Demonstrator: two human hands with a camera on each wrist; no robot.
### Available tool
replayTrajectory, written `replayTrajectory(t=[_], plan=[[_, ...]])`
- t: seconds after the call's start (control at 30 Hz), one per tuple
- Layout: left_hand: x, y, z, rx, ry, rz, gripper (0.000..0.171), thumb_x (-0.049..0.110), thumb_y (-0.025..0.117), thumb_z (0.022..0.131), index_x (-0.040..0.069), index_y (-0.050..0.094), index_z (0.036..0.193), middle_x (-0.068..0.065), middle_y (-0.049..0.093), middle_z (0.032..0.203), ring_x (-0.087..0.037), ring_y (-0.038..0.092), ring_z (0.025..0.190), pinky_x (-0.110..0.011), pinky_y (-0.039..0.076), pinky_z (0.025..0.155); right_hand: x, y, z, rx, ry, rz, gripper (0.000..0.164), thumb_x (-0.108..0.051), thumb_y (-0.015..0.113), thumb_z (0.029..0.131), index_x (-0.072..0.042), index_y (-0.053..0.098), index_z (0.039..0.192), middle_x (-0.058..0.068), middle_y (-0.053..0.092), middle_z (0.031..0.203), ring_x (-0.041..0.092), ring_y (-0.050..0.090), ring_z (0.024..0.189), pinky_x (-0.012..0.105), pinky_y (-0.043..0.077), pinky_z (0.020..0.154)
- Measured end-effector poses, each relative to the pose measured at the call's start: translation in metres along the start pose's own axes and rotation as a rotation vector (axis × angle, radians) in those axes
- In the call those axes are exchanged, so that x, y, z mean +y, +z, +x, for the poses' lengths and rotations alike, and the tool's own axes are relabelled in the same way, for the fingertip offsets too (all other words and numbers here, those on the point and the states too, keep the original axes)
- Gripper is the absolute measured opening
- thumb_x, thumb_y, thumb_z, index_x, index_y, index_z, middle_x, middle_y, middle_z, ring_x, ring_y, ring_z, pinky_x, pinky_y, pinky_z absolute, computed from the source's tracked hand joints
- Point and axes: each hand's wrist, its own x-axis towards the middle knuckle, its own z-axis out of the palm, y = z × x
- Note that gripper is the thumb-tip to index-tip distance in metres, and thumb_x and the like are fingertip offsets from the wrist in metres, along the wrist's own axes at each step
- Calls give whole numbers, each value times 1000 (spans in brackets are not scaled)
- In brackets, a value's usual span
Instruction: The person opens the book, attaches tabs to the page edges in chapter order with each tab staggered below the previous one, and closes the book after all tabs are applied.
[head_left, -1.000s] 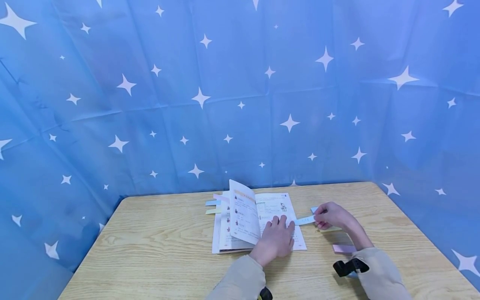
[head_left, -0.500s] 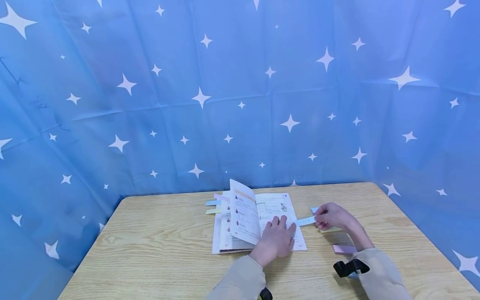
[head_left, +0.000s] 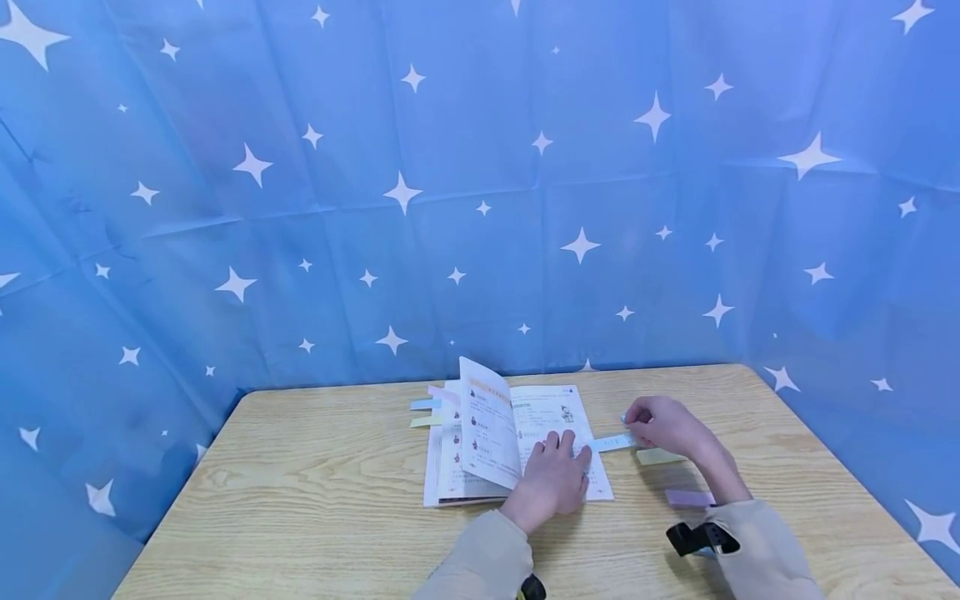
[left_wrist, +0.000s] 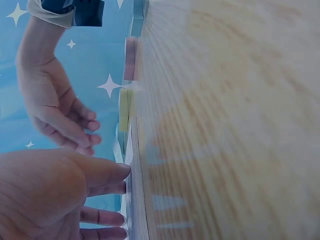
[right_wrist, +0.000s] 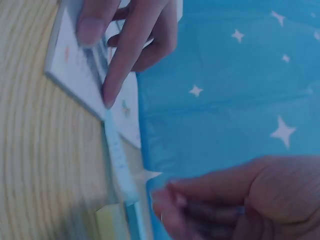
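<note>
An open book lies on the table with one page standing partly raised. My left hand rests on the right-hand page, fingers spread. A fingertip touches the inner end of a blue sticky tab, which sticks out past the page edge. My right hand hovers over the tab's outer end, its fingers loosely bent; in the right wrist view nothing shows between the thumb and fingers. Below that hand are a yellow sticky-note pad and a blue pad.
Pink, blue and yellow tabs stick out from the book's left side. A pink sticky-note pad lies near the right wrist, with another blue pad partly hidden under the sleeve. A blue star-patterned curtain hangs behind the table.
My right hand has let go of the blue tab's outer end and risen slightly, showing more of the yellow pad. My left hand has stayed on the page.
</note>
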Motion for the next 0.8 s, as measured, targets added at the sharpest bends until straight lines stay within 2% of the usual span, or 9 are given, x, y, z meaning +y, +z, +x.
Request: replayTrajectory(t=[0.13, 0.23, 0.3, 0.37, 0.4, 0.47, 0.57, 0.67, 0.8], plan=[[0, 0, 1, -4, 4, -2, 49, 44, 49, 104, 33, 45, 152, 4, 39, 148, -15, 39, 132, -32, 40, 105, -13, 6, 0, -139, -180, -76, 22, 5, 58, 95, 10, 65, 114, 17, 69, 101, 29, 67, 88, 32, 55, 68], [0, 1, 1, -7, 10, 3, 50, 45, 49, 104, 33, 45, 153, 4, 39, 149, -15, 39, 134, -32, 40, 105, -19, 12, 0, -244, -248, -107, 38, 12, 51, 90, 14, 60, 127, 27, 66, 118, 19, 61, 72, 26, 46, 60], [0, 1, 0, -5, 11, 11, 50, 45, 49, 104, 33, 45, 153, 4, 39, 148, -15, 39, 133, -32, 40, 105, -22, 16, -1, -296, -244, -119, 48, 15, 47, 86, 15, 55, 134, 21, 70, 102, 11, 46, 57, 23, 37, 54], [1, 2, 0, -1, 11, 20, 49, 45, 49, 104, 33, 46, 152, 4, 39, 147, -14, 39, 132, -31, 41, 104, -23, 19, -1, -332, -236, -137, 55, 19, 43, 84, 14, 52, 138, 9, 64, 77, 8, 27, 50, 23, 29, 51], [1, 2, 0, 3, 11, 25, 49, 46, 49, 104, 34, 47, 151, 4, 40, 146, -14, 40, 132, -31, 41, 104, -24, 21, -2, -349, -225, -149, 57, 19, 43, 83, 13, 51, 139, 3, 55, 67, 7, 22, 49, 22, 28, 50], [1, 1, -1, 8, 13, 31, 48, 46, 49, 104, 34, 48, 151, 5, 41, 145, -14, 41, 130, -30, 42, 103, -25, 23, -3, -373, -189, -174, 59, 19, 44, 83, 11, 49, 142, -3, 45, 61, 6, 28, 47, 22, 31, 51], [0, 0, -2, 9, 14, 34, 48, 45, 49, 104, 34, 47, 151, 5, 41, 145, -14, 41, 129, -30, 42, 102, -28, 25, -4, -395, -88, -170, 60, 19, 45, 86, 7, 48, 145, 13, 67, 93, 13, 48, 47, 27, 43, 52], [-2, -3, -3, 6, 11, 30, 50, 45, 49, 104, 34, 45, 153, 4, 41, 146, -14, 41, 129, -30, 42, 102, -31, 26, -4, -394, 1, -166, 60, 20, 45, 89, 4, 48, 147, 31, 54, 136, 27, 63, 53, 38, 54, 55], [-3, -4, -4, 0, 8, 18, 51, 45, 49, 104, 35, 43, 154, 4, 40, 148, -14, 41, 132, -30, 42, 103, -34, 26, -4, -402, 28, -189, 59, 20, 44, 90, 4, 48, 147, 34, 47, 143, 31, 64, 52, 42, 55, 53]])
